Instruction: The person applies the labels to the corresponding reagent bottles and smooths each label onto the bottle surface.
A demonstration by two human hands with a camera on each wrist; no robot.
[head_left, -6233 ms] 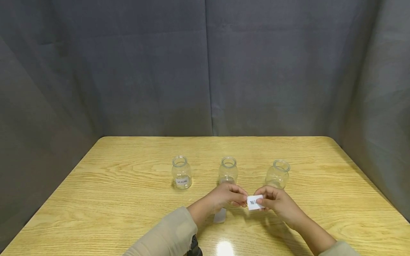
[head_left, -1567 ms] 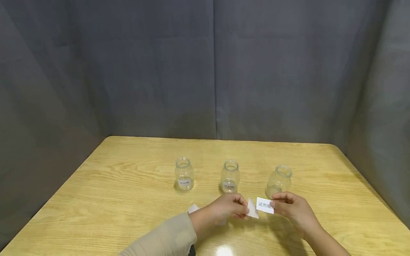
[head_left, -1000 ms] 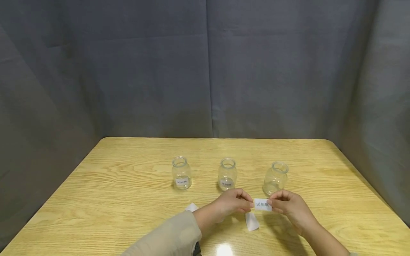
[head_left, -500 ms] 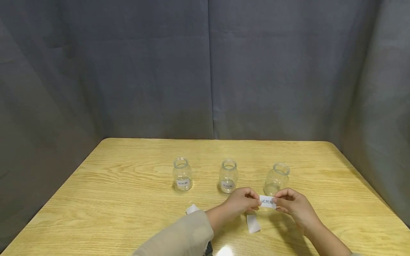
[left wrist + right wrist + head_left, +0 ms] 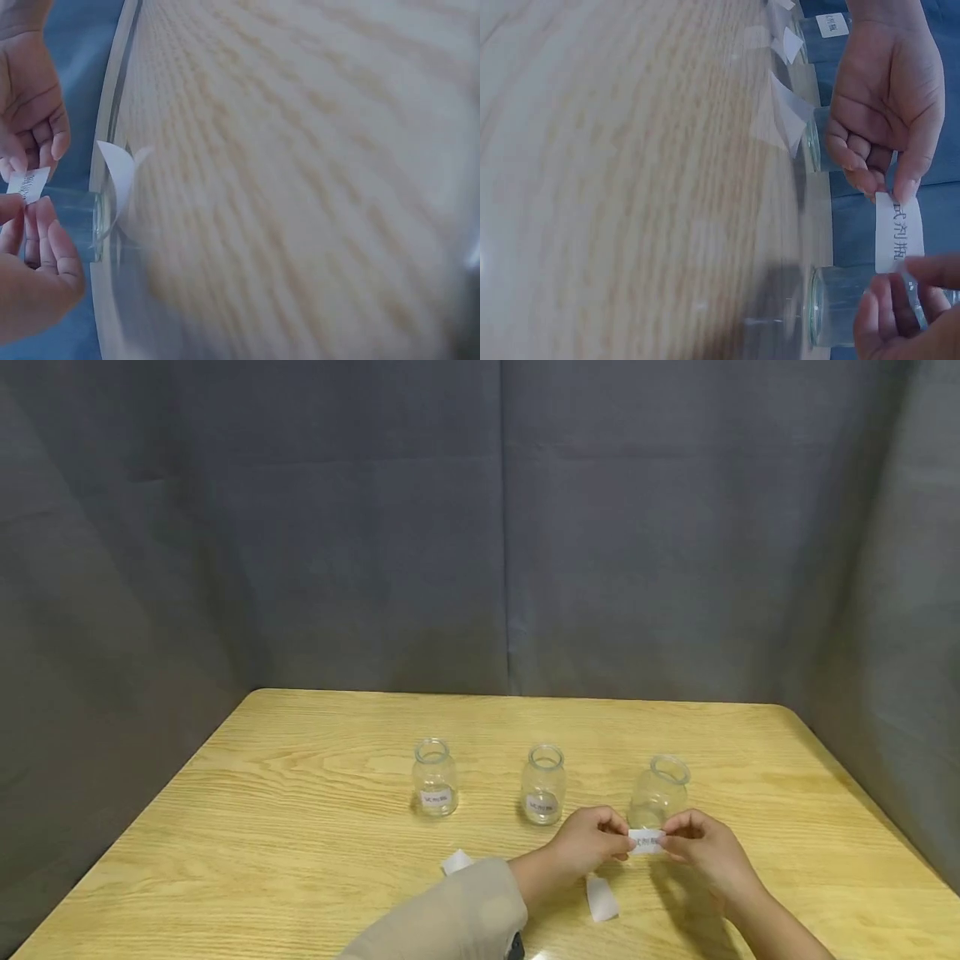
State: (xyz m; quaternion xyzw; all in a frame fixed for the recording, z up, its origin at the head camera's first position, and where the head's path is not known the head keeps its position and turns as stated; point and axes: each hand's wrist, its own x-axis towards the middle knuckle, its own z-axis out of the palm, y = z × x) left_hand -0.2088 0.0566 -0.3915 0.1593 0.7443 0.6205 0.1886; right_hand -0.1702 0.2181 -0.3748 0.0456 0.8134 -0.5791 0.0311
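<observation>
A white sticker label (image 5: 646,841) printed with dark characters is stretched between both hands. My left hand (image 5: 588,842) pinches its left edge with thumb and fingertips, and my right hand (image 5: 708,850) pinches the right edge. Just behind it stands the right glass jar (image 5: 660,789), which shows no label of its own. Whether the sticker touches the glass I cannot tell. In the right wrist view the label (image 5: 898,234) is seen face on, between the two hands. The middle glass jar (image 5: 545,768) and left glass jar (image 5: 435,770) each carry a similar label low on the front.
Peeled backing paper (image 5: 602,899) lies curled on the wooden table (image 5: 300,827) in front of the hands. Another white paper piece (image 5: 456,862) sits beside the left sleeve (image 5: 450,914). A grey curtain (image 5: 375,527) surrounds the table's back and sides.
The left hand has peeled the backing off, dropped it on the table, and taken the label's left edge. Both hands have since carried the label rightward to the front of the right jar.
</observation>
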